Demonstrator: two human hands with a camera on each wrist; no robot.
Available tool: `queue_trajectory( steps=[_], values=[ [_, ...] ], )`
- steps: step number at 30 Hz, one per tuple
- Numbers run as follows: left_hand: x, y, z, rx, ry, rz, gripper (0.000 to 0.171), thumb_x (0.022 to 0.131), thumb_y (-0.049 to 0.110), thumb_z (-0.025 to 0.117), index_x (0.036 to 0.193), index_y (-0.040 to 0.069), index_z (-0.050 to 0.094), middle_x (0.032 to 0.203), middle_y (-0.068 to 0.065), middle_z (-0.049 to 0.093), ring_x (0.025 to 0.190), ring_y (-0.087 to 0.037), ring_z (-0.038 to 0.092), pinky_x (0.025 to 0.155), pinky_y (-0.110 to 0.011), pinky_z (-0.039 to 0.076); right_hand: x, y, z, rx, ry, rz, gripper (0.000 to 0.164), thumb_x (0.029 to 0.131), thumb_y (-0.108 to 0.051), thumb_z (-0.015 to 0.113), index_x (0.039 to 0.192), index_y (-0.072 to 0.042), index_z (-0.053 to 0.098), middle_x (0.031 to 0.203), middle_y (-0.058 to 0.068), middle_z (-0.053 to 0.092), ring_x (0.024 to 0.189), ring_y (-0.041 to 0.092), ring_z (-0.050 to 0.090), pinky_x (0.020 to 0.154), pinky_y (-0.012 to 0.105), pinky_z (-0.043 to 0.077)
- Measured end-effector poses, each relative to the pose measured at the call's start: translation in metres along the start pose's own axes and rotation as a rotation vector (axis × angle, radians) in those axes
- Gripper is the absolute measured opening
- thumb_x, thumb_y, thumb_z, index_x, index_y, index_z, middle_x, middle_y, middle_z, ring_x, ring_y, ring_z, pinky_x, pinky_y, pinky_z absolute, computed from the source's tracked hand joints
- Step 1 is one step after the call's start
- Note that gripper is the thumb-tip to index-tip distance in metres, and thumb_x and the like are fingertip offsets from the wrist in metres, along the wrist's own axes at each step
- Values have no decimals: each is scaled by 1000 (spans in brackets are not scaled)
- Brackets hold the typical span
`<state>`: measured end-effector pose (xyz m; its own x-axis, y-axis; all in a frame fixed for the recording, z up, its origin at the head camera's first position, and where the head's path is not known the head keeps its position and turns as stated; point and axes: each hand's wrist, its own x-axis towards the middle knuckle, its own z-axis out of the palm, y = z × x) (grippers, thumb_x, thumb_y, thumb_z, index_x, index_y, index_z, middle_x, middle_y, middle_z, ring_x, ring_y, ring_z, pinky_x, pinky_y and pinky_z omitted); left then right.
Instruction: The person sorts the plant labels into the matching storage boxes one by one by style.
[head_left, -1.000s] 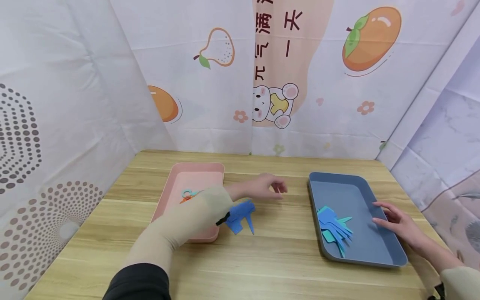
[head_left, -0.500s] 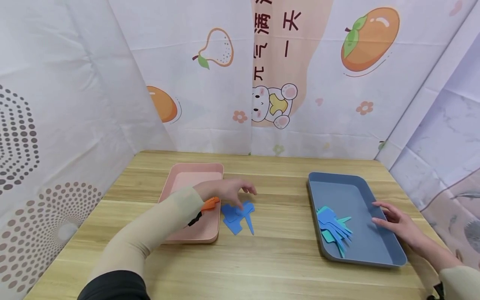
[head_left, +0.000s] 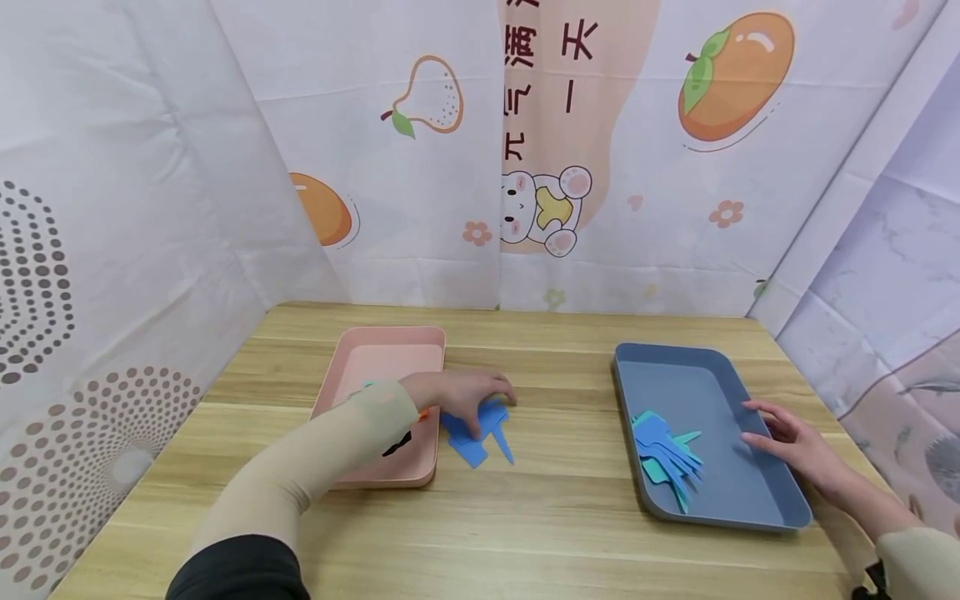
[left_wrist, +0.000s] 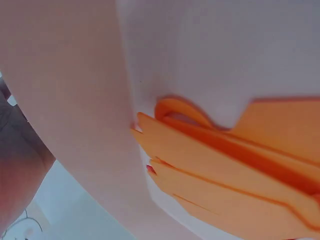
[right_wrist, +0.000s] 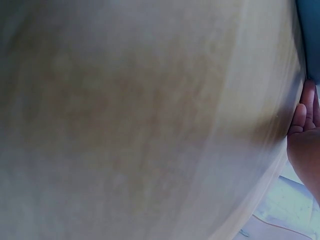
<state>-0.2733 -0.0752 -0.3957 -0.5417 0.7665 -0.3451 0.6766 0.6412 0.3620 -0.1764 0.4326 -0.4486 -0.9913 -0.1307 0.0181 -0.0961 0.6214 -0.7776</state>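
My left hand [head_left: 467,397] is over a small pile of blue T-shaped plant labels [head_left: 468,450] on the table, just right of the pink tray [head_left: 435,471]. Its thumb and fingers curl round the labels; the palm hides part of them. Orange plant labels [left_wrist: 215,175] fill much of the left wrist view, inside the pink tray. My right hand [head_left: 798,446] rests at the right rim of the blue-grey tray [head_left: 720,483], two relaxed fingertips reaching over the edge. Blue and teal plant labels [head_left: 663,450] lie heaped along that tray's left side.
Both trays stand on a wooden table [head_left: 555,517], apart from each other. White printed curtains [head_left: 420,208] hang behind the table and at its sides. My left forearm passes over the pink tray and hides part of it.
My left hand has come back left from the middle of the table and lowered onto the blue plant labels, which have shifted slightly right. My right hand stays at the tray rim.
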Motion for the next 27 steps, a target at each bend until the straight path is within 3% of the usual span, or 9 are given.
queue_trajectory(
  steps=[8, 14, 17, 21, 27],
  values=[
    [19, 3, 0, 49, 31, 76, 62, 79, 23, 83, 135, 16, 55, 139, -5, 46, 127, -19, 43, 105, -29, 34, 0, -2, -1, 4, -5, 9, 49, 97, -16, 62, 142, -17, 43, 138, -11, 35, 122, 64, 30, 74, 5, 37],
    [23, 5, 0, 40, 54, 95, 60, 79, 26, 83, 132, 14, 57, 134, -3, 52, 122, -17, 47, 103, -28, 36, -1, -2, 2, -11, 2, -1, 49, 97, -16, 62, 142, -15, 43, 134, -17, 35, 122, 62, 31, 74, 5, 37],
    [16, 3, -4, -29, 40, 63, 68, 75, 25, 86, 135, 14, 55, 134, -2, 52, 122, -16, 47, 103, -28, 36, -1, -2, 2, -7, 2, 2, 49, 97, -16, 62, 142, -15, 43, 133, -19, 35, 122, 62, 31, 75, 5, 38],
    [5, -3, -7, -90, 7, -26, 80, 68, 26, 91, 137, 18, 50, 135, -1, 49, 124, -16, 46, 102, -30, 37, 0, -2, 1, 1, -1, 12, 49, 97, -17, 62, 142, -17, 43, 132, -19, 36, 122, 62, 31, 74, 6, 38],
    [-2, -10, -5, -49, -4, -76, 85, 67, 26, 92, 138, 22, 45, 134, -1, 43, 113, -15, 46, 96, -30, 41, 0, -1, 1, 0, 5, 6, 49, 96, -16, 63, 142, -16, 44, 131, -20, 36, 121, 63, 31, 74, 5, 38]
  ],
)
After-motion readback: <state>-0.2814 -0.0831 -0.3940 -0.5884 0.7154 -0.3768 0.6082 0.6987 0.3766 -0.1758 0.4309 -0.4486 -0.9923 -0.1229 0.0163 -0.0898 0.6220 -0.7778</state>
